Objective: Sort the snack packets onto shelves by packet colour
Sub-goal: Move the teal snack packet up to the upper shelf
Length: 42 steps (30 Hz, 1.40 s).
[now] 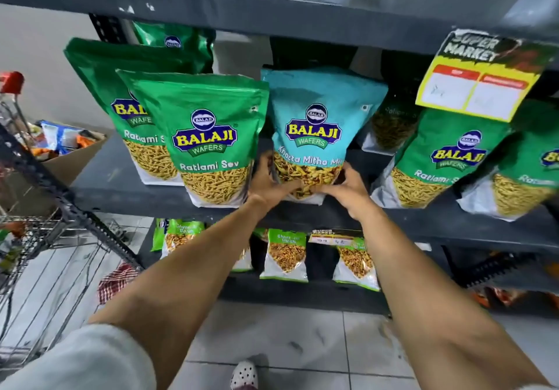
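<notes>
A light blue Khatta Mitha packet [317, 108] stands upright on the middle grey shelf [121, 190], between green packets. My left hand [269, 185] grips its lower left corner and my right hand [348, 191] grips its lower right corner. Green Ratlami Sev packets [208, 123] stand to its left, one in front of another [99, 78]. More green Ratlami Sev packets [447, 159] lean to its right. On the shelf below stand small green-and-white packets [286, 253].
A wire shopping trolley [45, 244] with a red handle stands at the left. Behind it a cardboard box [72, 159] holds mixed packets. A yellow price tag [481, 84] hangs from the upper shelf edge. A checked cloth [116, 280] lies on the tiled floor.
</notes>
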Each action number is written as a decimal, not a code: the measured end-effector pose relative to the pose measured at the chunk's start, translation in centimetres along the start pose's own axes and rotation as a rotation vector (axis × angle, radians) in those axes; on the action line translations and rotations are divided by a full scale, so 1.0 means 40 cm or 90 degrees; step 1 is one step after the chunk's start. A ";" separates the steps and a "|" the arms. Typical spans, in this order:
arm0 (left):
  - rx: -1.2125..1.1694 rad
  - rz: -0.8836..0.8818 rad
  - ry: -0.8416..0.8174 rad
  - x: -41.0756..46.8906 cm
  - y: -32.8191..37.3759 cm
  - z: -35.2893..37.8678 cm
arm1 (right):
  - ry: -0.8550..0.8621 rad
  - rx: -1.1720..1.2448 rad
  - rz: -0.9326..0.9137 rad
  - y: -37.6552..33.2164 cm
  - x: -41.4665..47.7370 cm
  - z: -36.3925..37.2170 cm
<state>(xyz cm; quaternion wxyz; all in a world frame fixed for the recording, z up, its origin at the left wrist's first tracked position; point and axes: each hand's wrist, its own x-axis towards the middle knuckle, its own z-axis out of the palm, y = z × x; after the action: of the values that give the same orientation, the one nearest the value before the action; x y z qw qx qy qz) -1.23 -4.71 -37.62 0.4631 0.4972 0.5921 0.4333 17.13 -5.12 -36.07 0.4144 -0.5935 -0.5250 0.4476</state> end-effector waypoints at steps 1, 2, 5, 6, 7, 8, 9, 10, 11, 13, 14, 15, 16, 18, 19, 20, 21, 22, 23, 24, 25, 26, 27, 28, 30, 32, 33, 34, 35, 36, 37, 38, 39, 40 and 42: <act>0.006 0.010 -0.001 -0.012 0.001 -0.003 | 0.006 -0.009 -0.005 -0.002 -0.015 -0.009; 0.006 0.023 -0.007 -0.029 0.003 -0.006 | 0.010 -0.021 -0.013 0.000 -0.033 -0.019; 0.015 0.041 -0.041 -0.103 0.006 -0.018 | 0.025 -0.014 -0.025 0.024 -0.108 -0.049; 0.006 0.055 -0.056 -0.136 0.007 -0.023 | 0.028 -0.003 -0.026 0.029 -0.142 -0.058; -0.013 0.075 -0.072 -0.170 0.010 -0.029 | 0.028 0.014 -0.026 0.031 -0.177 -0.066; -0.025 0.098 -0.082 -0.205 0.014 -0.035 | 0.025 0.030 -0.025 0.029 -0.214 -0.075; -0.029 0.118 -0.089 -0.244 0.024 -0.041 | 0.021 0.049 -0.030 0.023 -0.252 -0.083; -0.032 0.133 -0.090 -0.277 0.034 -0.051 | 0.017 0.064 -0.035 0.017 -0.284 -0.089; -0.033 0.145 -0.089 -0.318 0.047 -0.060 | 0.012 0.078 -0.048 0.005 -0.324 -0.096; -0.021 0.191 -0.072 -0.403 0.079 -0.075 | 0.003 0.097 -0.077 -0.019 -0.404 -0.106; -0.003 0.226 -0.053 -0.444 0.094 -0.083 | 0.002 0.104 -0.097 -0.036 -0.443 -0.110; 0.011 0.262 -0.029 -0.481 0.110 -0.093 | 0.004 0.114 -0.114 -0.053 -0.476 -0.109; 0.017 0.301 -0.002 -0.522 0.129 -0.098 | 0.006 0.120 -0.136 -0.074 -0.513 -0.112; 0.017 0.372 0.049 -0.593 0.161 -0.105 | -0.001 0.132 -0.175 -0.119 -0.580 -0.120; 0.010 0.398 0.065 -0.621 0.178 -0.109 | -0.005 0.140 -0.193 -0.144 -0.608 -0.126; 0.001 0.419 0.080 -0.642 0.195 -0.114 | -0.008 0.144 -0.208 -0.167 -0.629 -0.132; -0.006 0.441 0.095 -0.664 0.217 -0.119 | -0.009 0.150 -0.225 -0.196 -0.653 -0.141; -0.007 0.464 0.112 -0.682 0.240 -0.123 | -0.011 0.150 -0.248 -0.221 -0.671 -0.152; -0.005 0.483 0.126 -0.695 0.263 -0.126 | -0.011 0.152 -0.265 -0.248 -0.687 -0.163; -0.003 0.500 0.140 -0.705 0.290 -0.129 | -0.010 0.153 -0.284 -0.273 -0.697 -0.175; -0.001 0.514 0.154 -0.714 0.320 -0.130 | -0.004 0.160 -0.297 -0.300 -0.705 -0.184; 0.003 0.529 0.171 -0.718 0.351 -0.130 | 0.000 0.165 -0.313 -0.326 -0.708 -0.194; 0.004 0.543 0.183 -0.720 0.383 -0.131 | 0.004 0.173 -0.326 -0.353 -0.711 -0.204; 0.004 0.558 0.191 -0.717 0.414 -0.132 | 0.006 0.178 -0.339 -0.379 -0.705 -0.215; 0.010 0.585 0.202 -0.702 0.479 -0.134 | 0.016 0.184 -0.363 -0.438 -0.692 -0.237; 0.017 0.603 0.215 -0.673 0.552 -0.127 | 0.038 0.176 -0.387 -0.500 -0.667 -0.263; 0.021 0.607 0.222 -0.653 0.592 -0.121 | 0.048 0.174 -0.397 -0.531 -0.646 -0.279; 0.025 0.607 0.231 -0.629 0.632 -0.115 | 0.057 0.172 -0.406 -0.563 -0.621 -0.295; 0.028 0.604 0.240 -0.603 0.670 -0.111 | 0.065 0.171 -0.412 -0.595 -0.592 -0.312; 0.029 0.602 0.249 -0.570 0.708 -0.108 | 0.074 0.165 -0.421 -0.629 -0.558 -0.327; 0.035 0.599 0.256 -0.534 0.744 -0.105 | 0.083 0.154 -0.431 -0.662 -0.525 -0.342; 0.050 0.594 0.260 -0.494 0.777 -0.102 | 0.094 0.141 -0.438 -0.690 -0.484 -0.355; 0.066 0.587 0.260 -0.454 0.808 -0.096 | 0.100 0.132 -0.447 -0.716 -0.445 -0.367; 0.076 0.576 0.259 -0.418 0.831 -0.089 | 0.106 0.121 -0.451 -0.734 -0.408 -0.380; 0.081 0.558 0.249 -0.337 0.875 -0.075 | 0.116 0.105 -0.446 -0.762 -0.324 -0.401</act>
<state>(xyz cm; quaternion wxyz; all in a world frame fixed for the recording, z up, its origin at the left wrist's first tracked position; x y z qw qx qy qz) 3.41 -13.66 -1.36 0.0856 0.6363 0.4285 0.6357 24.30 -15.16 -1.39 0.6340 -0.3799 -0.6192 0.2651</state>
